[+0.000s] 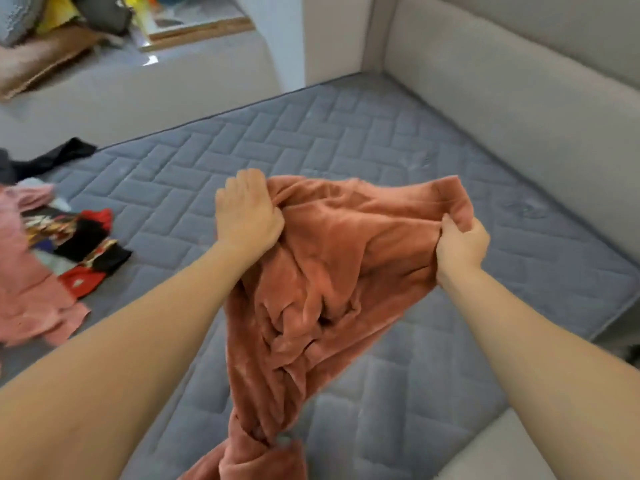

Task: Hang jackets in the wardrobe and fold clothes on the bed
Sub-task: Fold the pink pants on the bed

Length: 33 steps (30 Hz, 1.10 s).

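Both arms out over the mattress (346, 140), holding a rust-coloured garment (329, 271) up in the air. Plush fabric, badly bunched; which kind of garment it is I cannot tell.

Left hand (247, 213): fingers curled tight, fist closed on the cloth's upper left edge, knuckles toward camera. Right hand (462, 247): thumb and fingers pinching the upper right corner, a flap of cloth standing up above the grip.

The two grips are set apart along the top edge, likely to stretch it out and let the rest hang so the shape can be found. Lower part twists into a rope and drops toward the near edge of the frame; whether it touches the bed is hidden.

Judged step: opening out before laying flat to fold. No fold made yet on this piece.

Bare mattress ahead gives room to lay it down. To the left, a pink garment (27, 299) and patterned red-black clothes (81, 251) lie loose, apart from the held piece. Padded headboard (519, 84) runs along the right.
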Motion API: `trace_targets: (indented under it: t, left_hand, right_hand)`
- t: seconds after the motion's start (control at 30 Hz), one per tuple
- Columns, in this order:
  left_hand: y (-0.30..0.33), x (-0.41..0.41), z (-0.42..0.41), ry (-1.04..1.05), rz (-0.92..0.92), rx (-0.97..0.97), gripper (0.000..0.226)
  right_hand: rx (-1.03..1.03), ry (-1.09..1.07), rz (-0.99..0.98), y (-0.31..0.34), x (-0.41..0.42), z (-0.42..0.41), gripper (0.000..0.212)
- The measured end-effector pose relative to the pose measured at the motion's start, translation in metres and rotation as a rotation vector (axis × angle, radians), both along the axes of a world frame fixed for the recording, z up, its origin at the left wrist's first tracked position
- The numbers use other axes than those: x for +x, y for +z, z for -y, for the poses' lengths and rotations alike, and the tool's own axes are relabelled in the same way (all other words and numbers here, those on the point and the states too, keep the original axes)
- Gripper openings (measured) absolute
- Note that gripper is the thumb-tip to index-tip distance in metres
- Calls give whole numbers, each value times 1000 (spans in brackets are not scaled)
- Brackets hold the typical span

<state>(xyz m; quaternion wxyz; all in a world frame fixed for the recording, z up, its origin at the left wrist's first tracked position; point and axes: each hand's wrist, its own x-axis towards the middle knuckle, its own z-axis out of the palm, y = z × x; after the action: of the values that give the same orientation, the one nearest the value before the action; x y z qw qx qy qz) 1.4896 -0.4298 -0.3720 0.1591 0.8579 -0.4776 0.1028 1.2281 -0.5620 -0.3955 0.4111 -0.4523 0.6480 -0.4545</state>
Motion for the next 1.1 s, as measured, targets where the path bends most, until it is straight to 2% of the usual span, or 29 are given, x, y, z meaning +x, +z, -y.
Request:
trace_targets:
  t: [0.07, 0.13, 0.17, 0.2, 0.27, 0.37, 0.4, 0.43, 0.47, 0.53, 0.63, 0.7, 0.77, 0.87, 0.93, 0.97, 1.0, 1.07, 1.1]
  left_hand:
    - [-27, -16, 68, 36, -139, 125, 55]
    - [-68, -33, 110, 101, -334, 241, 75]
    - [-95, -42, 117, 120, -395, 292, 79]
    - [-126, -52, 114, 120, -433, 361, 82]
    - [-185, -74, 78, 100, -528, 549, 87]
    - [-253, -102, -12, 183, -942, 813, 110]
    - [-269, -109, -40, 218, -997, 892, 115]
    - [-283, -117, -65, 237, -944, 938, 113]
    - [-296, -123, -84, 228, -801, 937, 104]
    - [-311, -129, -105, 213, -525, 826, 82]
    - [-305, -122, -121, 278, -379, 807, 69]
    - [-297, -110, -136, 325, -427, 894, 69]
    - [-290, -92, -152, 368, -596, 906, 53]
    - [-269, -45, -160, 394, -1082, 817, 23]
    - [-251, -7, -163, 453, -1390, 757, 21]
    - [-245, 11, -165, 450, -1424, 766, 25]
    - [-244, 28, -168, 458, -1343, 796, 27]
    - [-255, 48, -185, 476, -999, 758, 31]
    - [-259, 52, -194, 457, -985, 760, 38]
  right_hand:
    - [-22, -84, -162, -14, -18, 62, 38]
    - [74, -79, -379, -43, -30, 101, 67]
    - [135, -64, -481, -63, -32, 107, 73]
    - [176, -23, -556, -88, -32, 103, 71]
    - [215, 201, -614, -141, -22, 74, 56]
    - [432, 502, -477, -214, -1, -2, 42]
    - [546, 530, -393, -234, 5, -26, 42]
    - [646, 529, -322, -251, 11, -48, 46]
    - [720, 500, -285, -267, 16, -66, 50]
    - [799, 399, -315, -289, 28, -92, 57]
    - [867, 210, -283, -295, 53, -118, 68]
    - [901, 88, -209, -289, 69, -133, 73]
    - [953, 55, -158, -278, 85, -144, 78]
    - [1014, 61, -27, -263, 111, -154, 78]
    - [956, 73, -69, -253, 128, -153, 72]
    - [911, 77, -91, -249, 137, -150, 71]
    - [879, 72, -101, -246, 146, -147, 72]
    - [837, 22, -106, -238, 163, -141, 77]
    - [837, 11, -95, -236, 168, -140, 79]
